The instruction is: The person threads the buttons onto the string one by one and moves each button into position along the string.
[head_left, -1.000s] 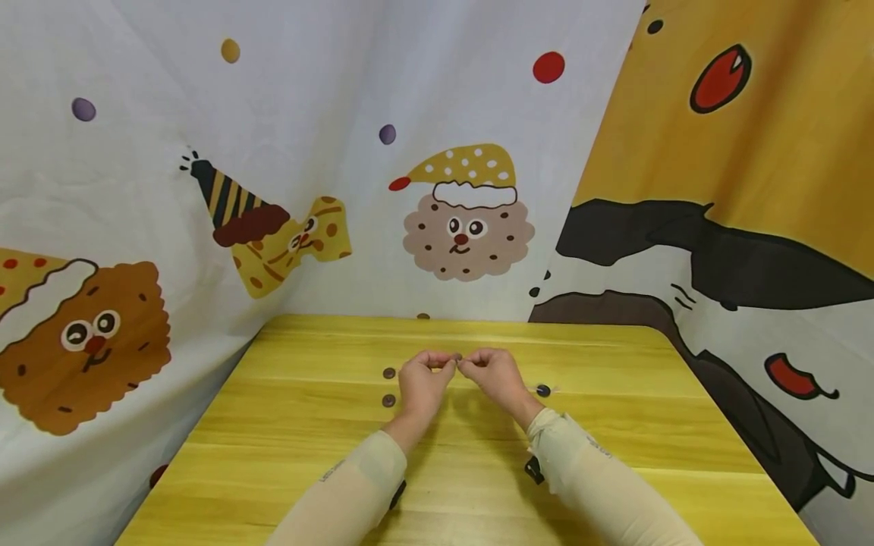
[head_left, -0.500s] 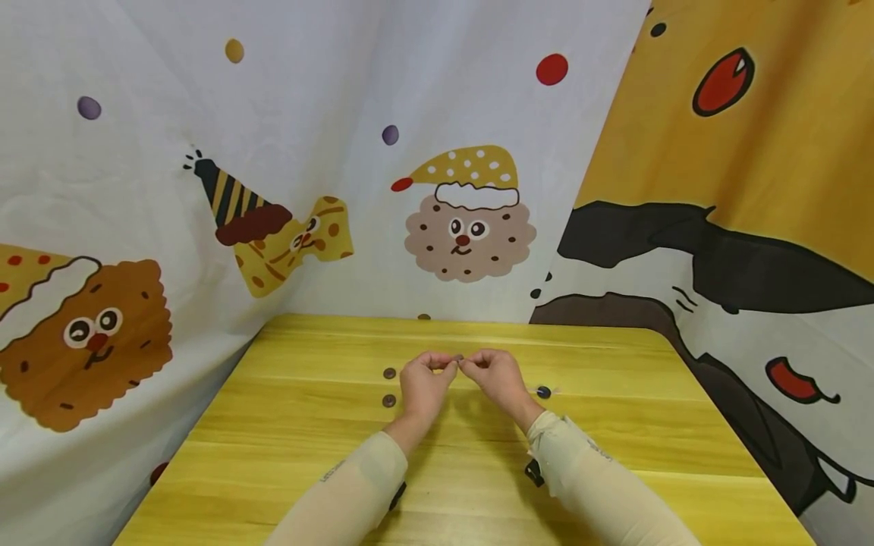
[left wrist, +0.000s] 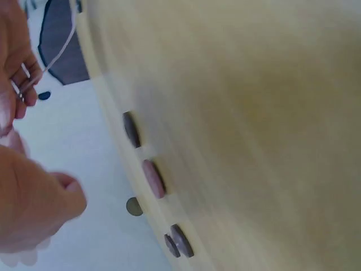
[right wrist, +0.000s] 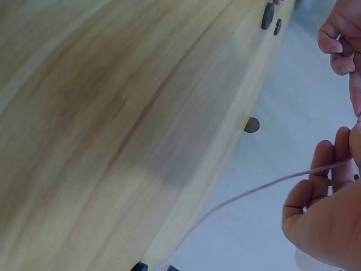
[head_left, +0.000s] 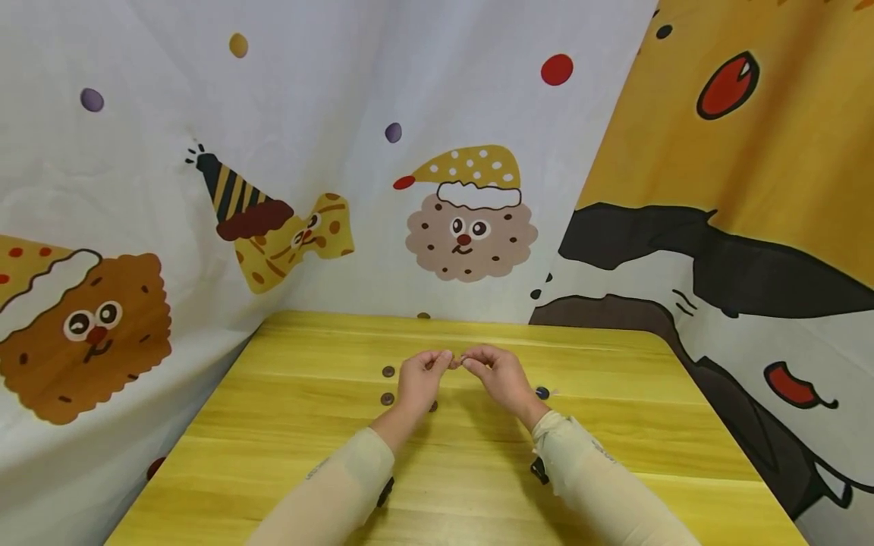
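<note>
In the head view my left hand (head_left: 419,379) and right hand (head_left: 504,379) meet fingertip to fingertip over the far half of the table. A small brown button (head_left: 464,360) shows at the right fingertips. A pale thread (right wrist: 248,194) runs into the right fingers in the right wrist view, which hold it. My left thumb and forefinger are close together; I cannot tell what they pinch. Left of the hands lie brown buttons (head_left: 388,371), with another button (head_left: 433,406) beside the left wrist. A dark blue disc (head_left: 542,393) with pale thread lies behind the right wrist.
The yellow wood table (head_left: 464,485) ends at a printed cloth (head_left: 341,98) hanging behind it. Black straps (head_left: 539,470) show under the forearms. In the left wrist view several buttons (left wrist: 153,178) lie near the table's far edge.
My left hand has shifted slightly left, and its thumb has come off the button, which now shows at the right fingertips. A button beside the left wrist has come into view.
</note>
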Available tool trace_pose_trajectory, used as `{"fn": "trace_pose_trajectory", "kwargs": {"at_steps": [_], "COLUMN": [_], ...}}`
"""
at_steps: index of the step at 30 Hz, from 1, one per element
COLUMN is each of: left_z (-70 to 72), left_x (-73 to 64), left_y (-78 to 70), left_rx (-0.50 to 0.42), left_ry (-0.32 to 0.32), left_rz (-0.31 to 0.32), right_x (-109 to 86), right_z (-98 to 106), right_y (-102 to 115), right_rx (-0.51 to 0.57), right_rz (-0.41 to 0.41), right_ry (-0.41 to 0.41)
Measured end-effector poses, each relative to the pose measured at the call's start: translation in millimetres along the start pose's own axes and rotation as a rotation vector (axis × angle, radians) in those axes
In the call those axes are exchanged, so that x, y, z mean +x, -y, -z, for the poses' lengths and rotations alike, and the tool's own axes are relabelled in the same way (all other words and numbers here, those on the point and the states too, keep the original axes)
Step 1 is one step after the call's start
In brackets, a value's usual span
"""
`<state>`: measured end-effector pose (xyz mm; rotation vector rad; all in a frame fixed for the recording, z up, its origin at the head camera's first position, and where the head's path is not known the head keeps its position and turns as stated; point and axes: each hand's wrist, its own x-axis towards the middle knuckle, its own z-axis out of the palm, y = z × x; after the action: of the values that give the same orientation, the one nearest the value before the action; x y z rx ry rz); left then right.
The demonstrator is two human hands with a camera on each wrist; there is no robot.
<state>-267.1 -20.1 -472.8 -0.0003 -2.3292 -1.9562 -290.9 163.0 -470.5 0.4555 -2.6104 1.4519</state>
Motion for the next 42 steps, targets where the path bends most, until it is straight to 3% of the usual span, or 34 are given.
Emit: {"fn": "trace_pose_trajectory", "kwargs": {"at_steps": [7, 10, 16, 24, 30, 35, 42], "left_z": [9.6, 13.2, 18.1, 14.9, 8.3, 6.4, 6.8], "left_x": [7.1, 8.8, 10.7, 5.6, 2.8, 3.9, 2.7], "left_y": [-5.2, -5.5, -6.1, -8.3, -5.3, -4.0, -4.9], "left_rx": [-0.072, -0.07, 0.008, 0.06, 0.057, 0.069, 0.07], "left_ry": [0.151, 0.19, 0.252, 0.227, 0.197, 0.188, 0.205], "left_rz": [0.136, 0.147, 0.097, 0.02, -0.011, -0.005, 0.008], "right_x": [-1.0, -1.8, -3.6, -3.6, -4.6, -5.3, -7.9], "right_z": [-0.6, -1.5, -1.5, -3.7, -2.7, -0.2, 1.5], "right_y": [-0.5, 1.0, 1.3, -0.2, 2.2, 2.8, 6.4], "right_rx": [-0.066, -0.073, -0.089, -0.047, 0.035, -0.032, -0.191], "right_rz": [0.094, 0.097, 0.09, 0.064, 0.022, 0.056, 0.19], "right_ry": [-0.022, -0.023, -0.015, -0.007, 0.099, 0.131, 0.121]}}
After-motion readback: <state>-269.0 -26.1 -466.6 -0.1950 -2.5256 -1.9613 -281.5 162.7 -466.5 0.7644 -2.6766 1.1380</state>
